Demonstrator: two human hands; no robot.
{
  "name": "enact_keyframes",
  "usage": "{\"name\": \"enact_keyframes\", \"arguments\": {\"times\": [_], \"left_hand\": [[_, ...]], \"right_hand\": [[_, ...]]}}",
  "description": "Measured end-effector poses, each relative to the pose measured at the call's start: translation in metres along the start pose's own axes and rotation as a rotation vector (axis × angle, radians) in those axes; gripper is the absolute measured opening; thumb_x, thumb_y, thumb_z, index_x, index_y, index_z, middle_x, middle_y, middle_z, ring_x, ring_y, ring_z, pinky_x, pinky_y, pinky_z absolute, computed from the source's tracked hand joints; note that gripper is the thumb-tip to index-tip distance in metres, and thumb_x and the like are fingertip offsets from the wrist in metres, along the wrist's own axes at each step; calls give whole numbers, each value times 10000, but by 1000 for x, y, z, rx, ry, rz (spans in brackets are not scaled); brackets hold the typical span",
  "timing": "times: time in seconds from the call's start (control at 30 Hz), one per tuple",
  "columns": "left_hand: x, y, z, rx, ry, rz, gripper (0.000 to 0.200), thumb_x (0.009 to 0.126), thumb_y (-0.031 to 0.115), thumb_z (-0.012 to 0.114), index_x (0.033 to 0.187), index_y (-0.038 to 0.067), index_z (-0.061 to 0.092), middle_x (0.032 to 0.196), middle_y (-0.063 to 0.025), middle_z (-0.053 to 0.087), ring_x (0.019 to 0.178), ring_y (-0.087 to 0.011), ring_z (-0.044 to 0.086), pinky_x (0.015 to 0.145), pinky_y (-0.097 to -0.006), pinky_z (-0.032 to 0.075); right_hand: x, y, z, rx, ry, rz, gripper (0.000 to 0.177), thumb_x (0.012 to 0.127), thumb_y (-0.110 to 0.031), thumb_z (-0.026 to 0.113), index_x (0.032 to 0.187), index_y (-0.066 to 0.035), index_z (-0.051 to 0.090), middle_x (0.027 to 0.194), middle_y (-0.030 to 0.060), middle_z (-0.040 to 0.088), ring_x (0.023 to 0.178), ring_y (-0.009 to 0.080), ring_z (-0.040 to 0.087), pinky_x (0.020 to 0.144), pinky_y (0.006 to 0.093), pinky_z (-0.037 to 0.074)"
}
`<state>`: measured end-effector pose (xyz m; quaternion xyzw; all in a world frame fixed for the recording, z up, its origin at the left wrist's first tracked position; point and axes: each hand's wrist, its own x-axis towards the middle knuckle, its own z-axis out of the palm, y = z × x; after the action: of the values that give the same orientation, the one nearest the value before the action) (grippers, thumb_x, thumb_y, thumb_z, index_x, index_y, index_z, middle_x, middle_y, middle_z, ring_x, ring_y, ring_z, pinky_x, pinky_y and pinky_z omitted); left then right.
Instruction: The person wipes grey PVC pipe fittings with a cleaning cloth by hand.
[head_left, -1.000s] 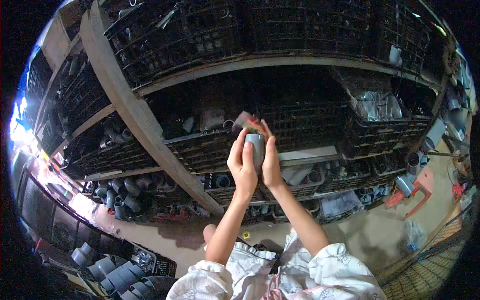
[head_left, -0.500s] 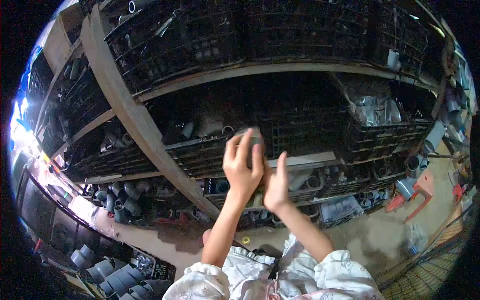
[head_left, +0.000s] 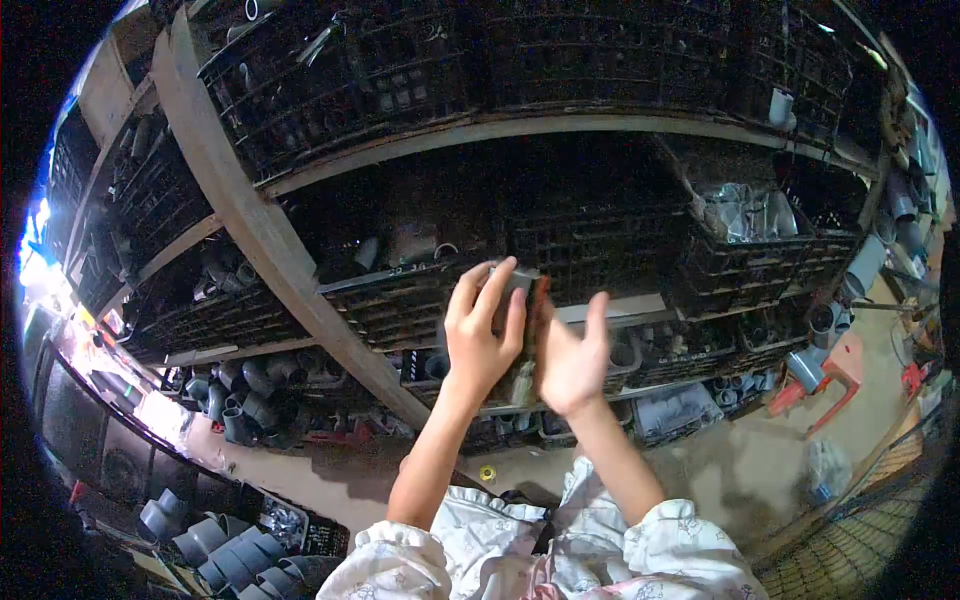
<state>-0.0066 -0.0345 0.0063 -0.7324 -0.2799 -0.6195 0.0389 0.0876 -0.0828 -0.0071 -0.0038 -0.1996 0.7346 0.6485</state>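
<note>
My left hand (head_left: 482, 330) is raised in front of the shelf, its fingers curled round a small grey pipe fitting (head_left: 521, 279). Much of the fitting is hidden behind the fingers. Close beside it on the right, my right hand (head_left: 573, 365) is open, thumb up and apart, the palm turned toward the fitting. Motion blurs its fingers, which point away from me. Below and between the hands shows a pale, narrow object (head_left: 523, 384). Behind them stands a black crate (head_left: 590, 250) on the middle shelf.
A wooden post (head_left: 250, 215) slants down left of my hands, joined to a shelf beam (head_left: 560, 124). Clear plastic bags (head_left: 748, 212) fill a crate at right. Grey pipe fittings (head_left: 240, 555) lie at lower left. A red stool (head_left: 840, 375) stands on the floor at right.
My right hand has moved right, away from the fitting, and its fingers are now blurred. The left hand keeps hold of the fitting in nearly the same place.
</note>
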Motion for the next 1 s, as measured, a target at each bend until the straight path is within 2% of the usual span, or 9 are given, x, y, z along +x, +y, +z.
{"name": "enact_keyframes", "arguments": {"times": [0.1, 0.27, 0.43, 0.67, 0.77, 0.8, 0.9, 0.93, 1.0], "left_hand": [[-16, 4, 3, -277, -25, -154, 263, 791, 67, 470, 1036, -21, 503, 920, -116, 543, 844, -176, 520, 735, -249, 394], [-15, -19, 3, -1253, 107, -1052, 372, 835, 296, 420, 1116, 56, 468, 1028, -66, 523, 899, -151, 506, 786, -270, 407], [-28, -23, -1, -1319, 51, -1066, 406, 841, 344, 383, 1150, 83, 425, 1122, -80, 474, 981, -207, 483, 871, -329, 384], [-19, -36, -10, -1491, 13, -1212, 407, 808, 318, 436, 1091, 26, 470, 1015, -101, 541, 891, -200, 530, 814, -303, 420], [-45, -67, 12, -1394, -107, -716, 533, 818, 368, 415, 1200, 1, 356, 1196, -120, 412, 1060, -231, 434, 886, -340, 372], [-43, -61, 7, -1305, -246, -799, 560, 829, 430, 349, 1248, 61, 304, 1269, -94, 336, 1152, -233, 344, 941, -371, 306], [-71, -53, 22, -1532, 271, -1091, 579, 835, 497, 233, 1284, 132, 241, 1307, -74, 276, 1182, -265, 286, 984, -393, 228], [-43, -2, 20, -1300, 449, -945, 578, 836, 494, 201, 1268, 114, 263, 1292, -96, 293, 1180, -282, 287, 982, -388, 236], [-40, -35, -4, -1363, -75, -1117, 536, 845, 442, 206, 1236, 90, 311, 1268, -123, 320, 1160, -280, 318, 975, -395, 254]], "right_hand": [[8, -18, 8, -40, -188, -110, 794, 755, -667, 192, 1216, -33, 322, 1178, 97, 419, 1097, 198, 377, 956, 300, 227], [15, 13, -22, -1674, -347, -777, 727, 814, -560, 211, 1280, -3, 179, 1305, 233, 184, 1228, 368, 126, 1001, 414, 99], [7, 21, -23, -2321, -474, -599, 833, 749, -659, 129, 1260, -10, 241, 1306, 218, 190, 1216, 394, 132, 976, 517, 110], [12, 18, -22, -2229, -323, -818, 760, 765, -611, 278, 1240, -18, 290, 1290, 187, 255, 1194, 378, 213, 970, 476, 176], [-3, 31, -25, -2362, -546, -745, 716, 753, -580, 337, 1202, -24, 364, 1262, 157, 328, 1197, 346, 232, 971, 471, 181], [-3, 32, -22, -2347, -592, -764, 690, 756, -562, 350, 1180, -18, 395, 1252, 147, 349, 1195, 336, 241, 972, 466, 181], [12, 20, 1, -2388, -540, -761, 623, 763, -524, 383, 1150, -38, 433, 1231, 144, 369, 1182, 325, 263, 955, 480, 194], [15, 15, 6, -2355, -469, -857, 551, 759, -444, 446, 1137, -43, 447, 1207, 131, 397, 1161, 319, 290, 953, 468, 201], [18, 10, 3, -2323, -383, -950, 476, 753, -352, 496, 1112, -42, 470, 1168, 111, 429, 1118, 307, 332, 928, 452, 246]]}}
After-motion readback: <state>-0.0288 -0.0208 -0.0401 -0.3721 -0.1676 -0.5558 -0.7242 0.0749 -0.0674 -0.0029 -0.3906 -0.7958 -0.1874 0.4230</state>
